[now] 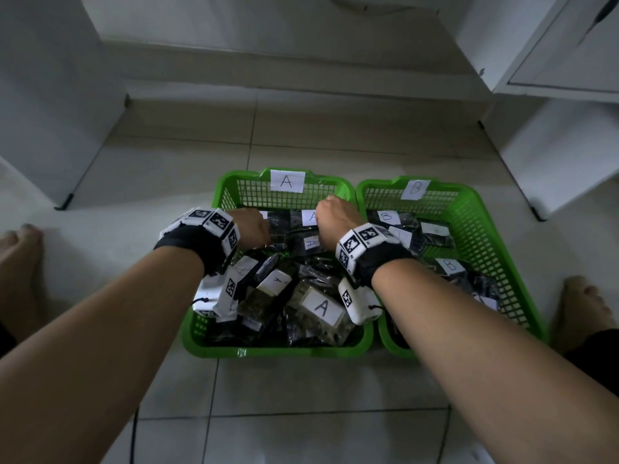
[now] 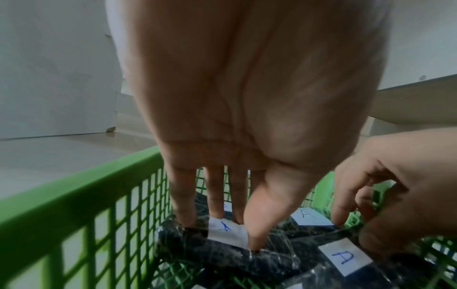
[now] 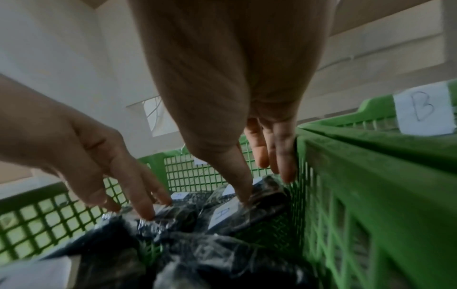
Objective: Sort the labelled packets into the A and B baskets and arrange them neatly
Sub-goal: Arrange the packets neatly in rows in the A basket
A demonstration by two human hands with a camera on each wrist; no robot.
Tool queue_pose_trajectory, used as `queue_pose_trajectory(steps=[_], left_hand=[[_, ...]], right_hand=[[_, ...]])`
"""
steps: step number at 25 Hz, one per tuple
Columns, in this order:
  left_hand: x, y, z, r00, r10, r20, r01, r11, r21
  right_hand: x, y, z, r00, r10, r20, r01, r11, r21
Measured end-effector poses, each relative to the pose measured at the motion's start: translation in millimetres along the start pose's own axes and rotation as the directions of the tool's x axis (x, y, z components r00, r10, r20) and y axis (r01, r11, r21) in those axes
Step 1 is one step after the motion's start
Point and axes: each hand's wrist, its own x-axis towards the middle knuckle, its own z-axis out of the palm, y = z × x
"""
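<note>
Sitting on pale floor tiles (image 1: pixel 301 390) between white cabinets (image 1: pixel 50 95), both grips press straight-fingered on A-basket (image 1: pixel 231 182) packets (image 2: pixel 222 248).

Pale tiled floor (image 1: pixel 301 390) is spreading across the whole lower view, grey grout lines crossing it. White cabinet (image 1: pixel 50 95) is standing at the left, a small black foot under its near corner. Another white cabinet (image 1: pixel 562 55) is standing at the right, door panel facing inward, black feet under it too. A low step (image 1: pixel 284 65) is running along the back between them. Bare left foot (image 1: pixel 20 262) and bare right foot (image 1: pixel 582 309) are resting flat on the tiles at the frame edges. Thin dark cable (image 1: pixel 134 437) is lying along the floor, lower left.
</note>
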Motion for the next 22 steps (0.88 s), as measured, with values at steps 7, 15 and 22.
queue_pose_trajectory(steps=[7,15,22], left_hand=[[-1,-2,1,0.997,0.067,0.037,-0.071,0.993,0.091],[-14,-21,11,0.952,0.117,-0.281,-0.173,0.968,-0.183],[-21,-19,21,0.992,0.057,-0.113,-0.05,0.997,0.061]], right_hand=[[6,-14,9,0.975,-0.112,0.191,0.119,0.993,-0.025],[-13,-16,-7,0.962,-0.116,0.248,0.061,0.974,0.219],[-38,-42,10,0.94,-0.174,0.293,0.09,0.956,0.278]])
